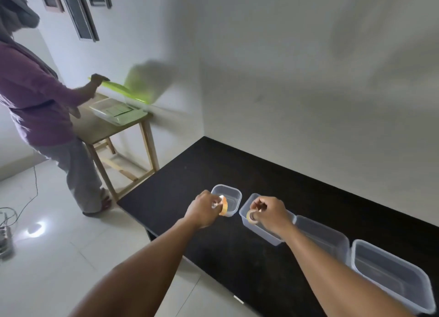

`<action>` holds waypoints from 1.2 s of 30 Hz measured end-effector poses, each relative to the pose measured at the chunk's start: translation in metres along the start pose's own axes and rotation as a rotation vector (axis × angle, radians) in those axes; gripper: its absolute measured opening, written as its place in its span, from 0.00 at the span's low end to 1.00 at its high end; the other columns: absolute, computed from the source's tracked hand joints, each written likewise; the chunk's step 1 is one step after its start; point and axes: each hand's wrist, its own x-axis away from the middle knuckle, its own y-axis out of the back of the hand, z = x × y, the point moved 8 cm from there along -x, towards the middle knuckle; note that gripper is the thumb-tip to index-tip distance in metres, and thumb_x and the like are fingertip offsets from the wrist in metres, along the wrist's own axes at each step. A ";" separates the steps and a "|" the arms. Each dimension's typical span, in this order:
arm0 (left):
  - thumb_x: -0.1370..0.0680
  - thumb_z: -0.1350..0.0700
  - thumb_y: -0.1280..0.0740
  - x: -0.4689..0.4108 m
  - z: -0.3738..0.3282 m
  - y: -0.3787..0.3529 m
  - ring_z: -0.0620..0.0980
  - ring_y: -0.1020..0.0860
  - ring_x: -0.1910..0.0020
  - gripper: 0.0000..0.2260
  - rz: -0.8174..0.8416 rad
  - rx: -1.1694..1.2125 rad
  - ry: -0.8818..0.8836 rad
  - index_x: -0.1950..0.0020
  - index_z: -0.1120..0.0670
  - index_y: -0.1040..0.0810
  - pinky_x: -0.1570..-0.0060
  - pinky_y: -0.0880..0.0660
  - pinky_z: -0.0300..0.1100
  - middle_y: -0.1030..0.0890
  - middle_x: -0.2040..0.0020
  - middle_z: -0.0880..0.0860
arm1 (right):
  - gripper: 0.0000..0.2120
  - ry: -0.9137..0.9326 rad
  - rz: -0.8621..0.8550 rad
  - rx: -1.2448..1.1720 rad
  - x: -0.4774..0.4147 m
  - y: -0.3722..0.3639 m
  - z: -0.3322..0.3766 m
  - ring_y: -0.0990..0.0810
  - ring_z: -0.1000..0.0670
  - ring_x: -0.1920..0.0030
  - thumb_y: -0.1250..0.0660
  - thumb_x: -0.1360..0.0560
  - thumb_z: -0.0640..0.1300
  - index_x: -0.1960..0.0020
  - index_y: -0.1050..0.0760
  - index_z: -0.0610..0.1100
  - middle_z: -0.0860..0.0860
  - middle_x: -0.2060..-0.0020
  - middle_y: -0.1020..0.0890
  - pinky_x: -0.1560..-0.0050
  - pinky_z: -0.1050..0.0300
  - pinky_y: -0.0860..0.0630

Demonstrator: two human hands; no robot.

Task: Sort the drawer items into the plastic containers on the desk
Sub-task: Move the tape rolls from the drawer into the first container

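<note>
We see two rolls of tape, one in each hand. Our left hand (203,209) has its fingers curled around a wide roll of orange-tan tape (223,206) with a pale inner ring, held on edge; something small and shiny shows at the fingertips, too blurred to name. Directly beyond and below those fingers sits a small square clear plastic container (234,190), with the roll hanging over its near rim. Our right hand (273,212) pinches a smaller tan tape roll (251,217) with a dark centre hole, fingers bent tightly on it. Under those fingers lies a rectangular clear plastic container (261,233), the roll just inside its left end.

We count four clear containers in a row on the black matte desk (213,164): the square one at the left fingers, the rectangular one under the right fingers, a third clear box (325,236) behind the right wrist, and a large clear tub (392,281) further right.

Far beyond the left fingers, one other person in a purple top (35,98) holds a lime-green flat lid (114,86) over a wooden table (99,129).
</note>
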 end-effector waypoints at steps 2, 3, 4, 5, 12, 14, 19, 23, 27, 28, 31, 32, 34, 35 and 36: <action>0.22 0.47 0.36 -0.021 0.005 -0.002 0.52 0.22 0.44 0.14 0.019 -0.063 -0.019 0.39 0.49 0.19 0.45 0.25 0.47 0.25 0.41 0.49 | 0.02 0.017 0.007 0.027 -0.024 -0.007 0.004 0.18 0.55 0.61 0.28 0.31 0.44 0.58 0.20 0.48 0.55 0.63 0.17 0.64 0.64 0.24; 0.22 0.47 0.36 -0.032 0.007 -0.004 0.52 0.22 0.44 0.15 0.029 -0.095 -0.027 0.38 0.49 0.20 0.46 0.25 0.47 0.25 0.41 0.49 | 0.02 0.027 0.010 0.049 -0.037 -0.011 0.006 0.19 0.54 0.61 0.28 0.30 0.43 0.59 0.20 0.49 0.55 0.63 0.17 0.63 0.63 0.23; 0.21 0.47 0.36 -0.043 0.008 -0.005 0.52 0.22 0.44 0.15 0.038 -0.132 -0.041 0.37 0.49 0.21 0.46 0.24 0.47 0.26 0.40 0.49 | 0.02 0.035 0.013 0.073 -0.049 -0.017 0.009 0.18 0.54 0.60 0.29 0.29 0.44 0.59 0.21 0.50 0.55 0.62 0.17 0.62 0.63 0.22; 0.21 0.48 0.37 -0.054 0.010 -0.007 0.53 0.22 0.44 0.15 0.046 -0.173 -0.062 0.36 0.49 0.21 0.47 0.24 0.47 0.26 0.40 0.49 | 0.02 0.042 0.014 0.102 -0.060 -0.022 0.013 0.18 0.54 0.59 0.29 0.28 0.44 0.58 0.21 0.50 0.55 0.61 0.17 0.60 0.61 0.20; 0.20 0.48 0.37 -0.115 0.024 -0.028 0.52 0.25 0.41 0.14 0.121 -0.440 -0.254 0.36 0.48 0.22 0.41 0.28 0.50 0.27 0.39 0.50 | 0.03 0.024 0.056 0.252 -0.123 -0.072 0.019 0.19 0.50 0.57 0.29 0.27 0.41 0.54 0.21 0.48 0.51 0.58 0.18 0.54 0.50 0.17; 0.19 0.47 0.38 -0.126 0.028 -0.038 0.52 0.27 0.39 0.14 0.144 -0.497 -0.318 0.35 0.48 0.23 0.41 0.30 0.50 0.27 0.38 0.50 | 0.04 -0.010 0.079 0.320 -0.137 -0.087 0.014 0.19 0.48 0.54 0.30 0.26 0.41 0.53 0.22 0.49 0.52 0.58 0.18 0.51 0.48 0.20; 0.20 0.46 0.39 -0.145 0.042 -0.060 0.52 0.28 0.38 0.14 0.213 -0.577 -0.387 0.37 0.48 0.23 0.42 0.33 0.49 0.27 0.39 0.50 | 0.05 0.002 0.148 0.588 -0.156 -0.113 0.007 0.24 0.48 0.54 0.32 0.25 0.41 0.52 0.22 0.50 0.54 0.57 0.19 0.44 0.49 0.35; 0.20 0.47 0.39 -0.152 0.050 -0.070 0.52 0.28 0.39 0.14 0.255 -0.626 -0.412 0.38 0.49 0.22 0.41 0.34 0.50 0.26 0.39 0.50 | 0.06 0.002 0.199 0.675 -0.164 -0.127 0.003 0.26 0.49 0.55 0.32 0.25 0.41 0.50 0.21 0.51 0.53 0.56 0.19 0.43 0.48 0.36; 0.23 0.47 0.34 -0.156 0.052 -0.072 0.51 0.29 0.38 0.15 0.271 -0.605 -0.415 0.38 0.47 0.21 0.40 0.34 0.50 0.25 0.40 0.48 | 0.06 -0.004 0.264 0.695 -0.166 -0.135 0.002 0.22 0.49 0.51 0.33 0.26 0.42 0.51 0.21 0.51 0.54 0.57 0.19 0.38 0.45 0.37; 0.24 0.48 0.33 -0.156 0.051 -0.071 0.50 0.29 0.38 0.15 0.274 -0.586 -0.413 0.38 0.47 0.21 0.40 0.34 0.49 0.25 0.40 0.48 | 0.07 0.000 0.267 0.702 -0.166 -0.135 0.002 0.22 0.49 0.49 0.33 0.27 0.43 0.50 0.21 0.51 0.54 0.56 0.18 0.37 0.44 0.37; 0.26 0.50 0.32 -0.156 0.050 -0.069 0.50 0.29 0.39 0.17 0.271 -0.549 -0.412 0.37 0.46 0.22 0.42 0.34 0.46 0.25 0.41 0.47 | 0.11 0.013 0.237 0.700 -0.164 -0.131 0.002 0.23 0.49 0.44 0.33 0.26 0.44 0.44 0.22 0.52 0.54 0.51 0.18 0.37 0.44 0.37; 0.26 0.49 0.32 -0.156 0.050 -0.069 0.50 0.29 0.39 0.17 0.266 -0.542 -0.412 0.36 0.45 0.22 0.43 0.34 0.46 0.26 0.41 0.48 | 0.14 0.018 0.218 0.698 -0.163 -0.128 0.002 0.24 0.48 0.42 0.32 0.26 0.44 0.41 0.23 0.52 0.54 0.49 0.18 0.37 0.44 0.36; 0.25 0.47 0.33 -0.155 0.050 -0.066 0.51 0.30 0.38 0.18 0.257 -0.529 -0.400 0.36 0.45 0.23 0.43 0.34 0.46 0.25 0.40 0.48 | 0.17 0.033 0.173 0.696 -0.161 -0.122 0.004 0.25 0.48 0.39 0.32 0.26 0.44 0.37 0.24 0.52 0.52 0.45 0.19 0.38 0.44 0.35; 0.25 0.47 0.33 -0.154 0.050 -0.065 0.51 0.30 0.37 0.18 0.253 -0.523 -0.392 0.35 0.45 0.24 0.42 0.34 0.46 0.25 0.40 0.48 | 0.18 0.039 0.149 0.685 -0.160 -0.118 0.005 0.26 0.48 0.39 0.32 0.26 0.44 0.37 0.24 0.51 0.52 0.43 0.20 0.38 0.45 0.35; 0.25 0.47 0.33 -0.153 0.049 -0.063 0.51 0.31 0.36 0.19 0.247 -0.517 -0.390 0.34 0.45 0.24 0.41 0.34 0.46 0.25 0.39 0.48 | 0.18 0.043 0.124 0.663 -0.158 -0.113 0.006 0.27 0.48 0.38 0.32 0.27 0.44 0.37 0.24 0.51 0.52 0.43 0.21 0.38 0.45 0.35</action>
